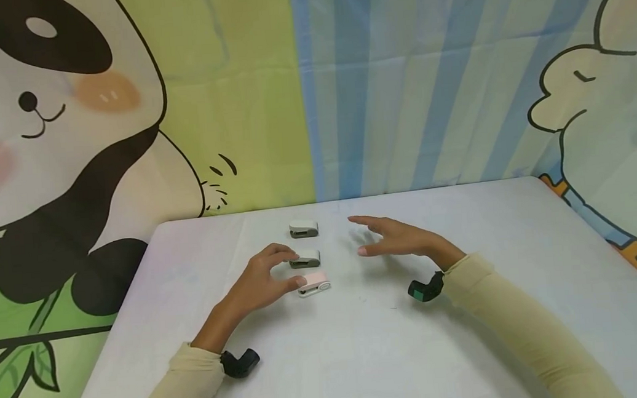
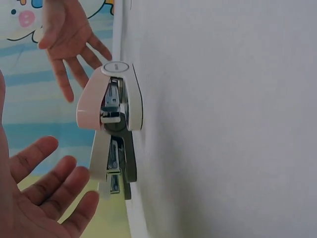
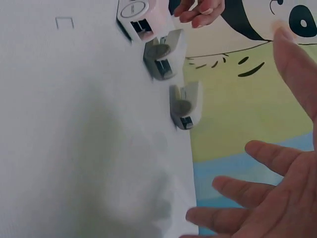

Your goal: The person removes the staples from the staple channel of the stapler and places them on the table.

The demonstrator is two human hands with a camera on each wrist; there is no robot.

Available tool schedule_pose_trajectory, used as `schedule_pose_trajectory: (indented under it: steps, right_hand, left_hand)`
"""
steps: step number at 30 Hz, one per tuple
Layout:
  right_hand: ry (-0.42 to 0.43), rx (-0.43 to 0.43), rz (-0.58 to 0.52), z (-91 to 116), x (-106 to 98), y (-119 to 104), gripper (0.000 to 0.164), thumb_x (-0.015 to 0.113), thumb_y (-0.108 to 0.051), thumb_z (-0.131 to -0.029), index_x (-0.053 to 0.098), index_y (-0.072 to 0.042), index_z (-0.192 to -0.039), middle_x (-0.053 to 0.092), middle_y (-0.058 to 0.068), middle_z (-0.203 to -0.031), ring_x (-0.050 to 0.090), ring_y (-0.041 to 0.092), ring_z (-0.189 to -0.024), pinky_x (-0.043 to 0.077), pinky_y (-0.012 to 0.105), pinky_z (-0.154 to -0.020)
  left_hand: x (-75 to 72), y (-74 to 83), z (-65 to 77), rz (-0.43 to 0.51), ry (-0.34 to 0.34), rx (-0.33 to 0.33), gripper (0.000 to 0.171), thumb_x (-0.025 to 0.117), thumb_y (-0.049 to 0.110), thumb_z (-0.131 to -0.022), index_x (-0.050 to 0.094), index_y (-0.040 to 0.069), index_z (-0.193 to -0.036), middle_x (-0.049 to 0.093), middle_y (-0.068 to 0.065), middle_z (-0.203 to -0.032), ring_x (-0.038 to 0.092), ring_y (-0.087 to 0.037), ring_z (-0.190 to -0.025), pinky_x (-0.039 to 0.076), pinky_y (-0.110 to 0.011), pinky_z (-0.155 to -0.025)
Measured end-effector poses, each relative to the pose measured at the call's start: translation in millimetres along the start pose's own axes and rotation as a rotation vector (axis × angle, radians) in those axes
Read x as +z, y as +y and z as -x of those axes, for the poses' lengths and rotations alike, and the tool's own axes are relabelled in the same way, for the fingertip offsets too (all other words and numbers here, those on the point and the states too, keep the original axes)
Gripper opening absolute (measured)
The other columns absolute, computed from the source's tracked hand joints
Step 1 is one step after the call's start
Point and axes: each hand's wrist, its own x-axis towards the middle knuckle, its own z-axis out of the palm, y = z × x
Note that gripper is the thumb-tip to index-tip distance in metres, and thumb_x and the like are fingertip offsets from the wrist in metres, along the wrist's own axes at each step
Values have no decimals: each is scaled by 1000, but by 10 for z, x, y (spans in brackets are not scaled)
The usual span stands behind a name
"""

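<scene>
Three small staplers stand in a row on the white table. Nearest is a pink and white stapler (image 1: 314,284); behind it comes a white and grey stapler (image 1: 306,259), and a similar white and grey stapler (image 1: 303,229) is farthest back. My left hand (image 1: 260,280) hovers at the left ends of the nearer two, thumb by the pink one, fingers by the middle one. In the left wrist view its fingers are spread and relaxed, with nothing held. To the right of the row, my right hand (image 1: 396,237) is raised with fingers extended, and the right wrist view shows its palm bare.
A loose staple (image 3: 64,22) lies on the table in the right wrist view. Black wrist cameras (image 1: 240,363) hang below both sleeves. Behind the table (image 1: 363,356) rises a printed cloth (image 1: 399,82) with cartoon animals.
</scene>
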Motion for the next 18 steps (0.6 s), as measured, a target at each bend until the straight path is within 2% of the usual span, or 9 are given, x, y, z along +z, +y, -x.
schedule_pose_trajectory:
  steps: [3, 6, 11, 14, 18]
  right_hand:
    - [-5, -46, -113, -34, 54, 10, 74, 69, -34, -92, 31, -22, -153, 23, 7, -158, 25, 36, -141, 25, 55, -108]
    - [11, -86, -197, -67, 107, 2, 63, 69, -26, -93, 41, -16, -148, 33, 13, -154, 37, 34, -136, 35, 49, -105]
    - [64, -156, -259, -132, 193, -34, 49, 68, -18, -93, 52, -5, -138, 46, 19, -143, 50, 29, -127, 44, 39, -97]
    - [68, -180, -276, -189, 269, -60, 45, 68, -13, -93, 55, 0, -134, 52, 22, -137, 54, 29, -122, 46, 35, -95]
    - [21, -185, -276, -303, 421, -105, 39, 67, -10, -93, 59, 0, -129, 59, 22, -129, 59, 28, -116, 47, 34, -93]
  left_hand:
    - [41, 15, 14, 59, -34, -28, 44, 75, 37, -86, 68, 10, -119, 61, 1, -116, 58, -19, -104, 48, -42, -87]
    - [74, 23, 20, 118, -83, -56, 45, 74, 36, -87, 66, 9, -123, 63, -2, -115, 58, -17, -101, 50, -38, -86]
    - [90, 36, 26, 195, -147, -85, 55, 78, 36, -84, 62, 7, -128, 62, -8, -118, 57, -18, -102, 48, -39, -88]
    - [85, 29, 23, 198, -178, -115, 62, 81, 37, -80, 61, 7, -130, 62, -6, -114, 56, -19, -100, 48, -40, -86]
    - [107, -35, 7, 131, -233, -169, 71, 84, 41, -75, 59, 5, -132, 61, 1, -100, 54, -17, -91, 47, -36, -78]
